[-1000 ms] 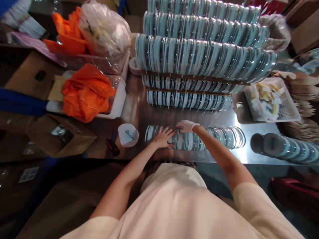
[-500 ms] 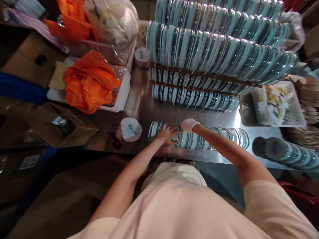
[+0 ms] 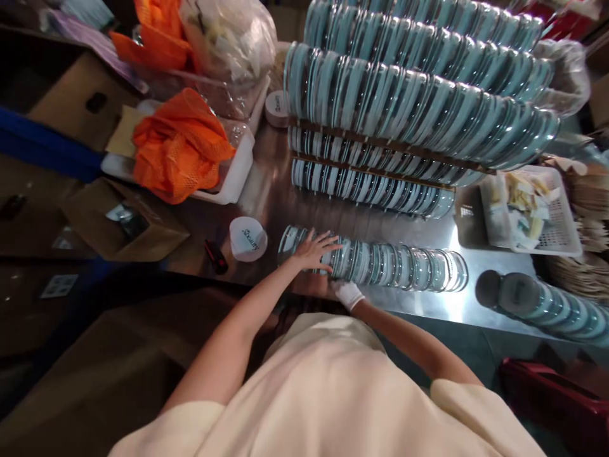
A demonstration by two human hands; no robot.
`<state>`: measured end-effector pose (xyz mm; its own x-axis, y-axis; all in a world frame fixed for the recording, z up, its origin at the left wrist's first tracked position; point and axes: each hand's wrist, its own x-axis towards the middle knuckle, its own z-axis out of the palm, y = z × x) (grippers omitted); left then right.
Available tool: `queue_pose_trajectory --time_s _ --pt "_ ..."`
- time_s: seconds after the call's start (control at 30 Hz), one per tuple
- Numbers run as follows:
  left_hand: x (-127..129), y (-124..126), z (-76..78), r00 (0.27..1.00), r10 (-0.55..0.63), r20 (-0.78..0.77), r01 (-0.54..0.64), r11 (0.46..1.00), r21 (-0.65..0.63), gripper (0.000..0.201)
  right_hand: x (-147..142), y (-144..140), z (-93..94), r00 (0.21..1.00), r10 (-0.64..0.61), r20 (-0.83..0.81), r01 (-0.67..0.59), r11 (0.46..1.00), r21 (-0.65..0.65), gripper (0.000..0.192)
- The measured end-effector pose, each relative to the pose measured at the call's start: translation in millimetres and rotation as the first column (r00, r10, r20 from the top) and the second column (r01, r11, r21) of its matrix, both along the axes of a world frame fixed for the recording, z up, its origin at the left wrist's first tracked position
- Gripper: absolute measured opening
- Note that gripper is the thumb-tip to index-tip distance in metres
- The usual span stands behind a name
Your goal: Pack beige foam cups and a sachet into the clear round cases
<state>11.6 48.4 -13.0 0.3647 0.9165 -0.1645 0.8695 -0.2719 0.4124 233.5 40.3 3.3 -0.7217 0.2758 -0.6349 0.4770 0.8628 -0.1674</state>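
Observation:
A long row of clear round plastic containers [image 3: 394, 265] with pale bands lies sideways along the metal table in front of me. My left hand [image 3: 313, 251], bare, rests across the left part of this row with its fingers spread. On the near side of the row, close to the table's front edge, is my right hand [image 3: 348, 294] in a white glove. Its fingertips are at the lower side of the row beneath my left hand, partly hidden, so their grip does not show. A white round lidded piece with dark lettering [image 3: 248, 239] lies left of the row.
Behind stands a tall rack of similar round containers [image 3: 409, 108]. A red-and-black cutter [image 3: 216, 256] lies at left, near orange mesh cloth [image 3: 183, 149] in a white tray [image 3: 240, 168]. At right are a white basket [image 3: 566, 219] and another container stack [image 3: 552, 301].
My right hand has moved from the top of the row down to its near side, uncovering the middle containers. My left hand stays spread on the left part. The view has shifted slightly.

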Motion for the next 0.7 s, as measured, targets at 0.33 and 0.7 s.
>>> queue_pose_trajectory --time_s 0.33,0.7 --pt "-39.7 -34.6 7.4 0.968 0.210 -0.136 -0.216 0.976 -0.029 0.096 -106.3 148.0 38.3 0.984 0.114 -0.136 -0.109 0.993 0.039 0.046" --pt "-38.7 -37.8 -6.0 0.982 0.169 -0.086 -0.170 0.985 -0.007 0.077 -139.7 167.3 42.7 0.985 0.050 0.167 -0.041 0.998 -0.056 0.030"
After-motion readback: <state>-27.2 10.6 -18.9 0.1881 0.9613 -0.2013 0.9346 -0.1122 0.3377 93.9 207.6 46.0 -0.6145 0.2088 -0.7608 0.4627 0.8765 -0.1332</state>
